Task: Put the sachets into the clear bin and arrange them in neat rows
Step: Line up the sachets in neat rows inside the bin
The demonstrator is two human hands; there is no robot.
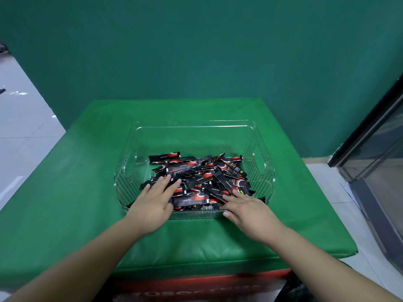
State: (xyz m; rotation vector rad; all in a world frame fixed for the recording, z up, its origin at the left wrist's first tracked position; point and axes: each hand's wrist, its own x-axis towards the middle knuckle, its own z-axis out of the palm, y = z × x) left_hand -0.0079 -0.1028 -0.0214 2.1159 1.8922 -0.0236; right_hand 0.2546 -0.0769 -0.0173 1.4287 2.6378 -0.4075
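A clear plastic bin (194,129) with handle cut-outs stands on the green mat. Inside lies a jumbled heap of several black-and-red sachets (202,175), crossing each other at many angles, mostly in the near half. My left hand (152,199) reaches over the near wall and rests flat on the left side of the heap with straight, spread fingers. Over on the near right of the heap, my right hand (248,210) lies with its fingers stretched across the sachets and its thumb by the bin's near wall.
The green padded mat (87,171) covers a box with a red printed front (196,288). A green wall stands behind. Grey tiled floor lies to the left, and a dark glass-fronted cabinet (379,153) stands at the right.
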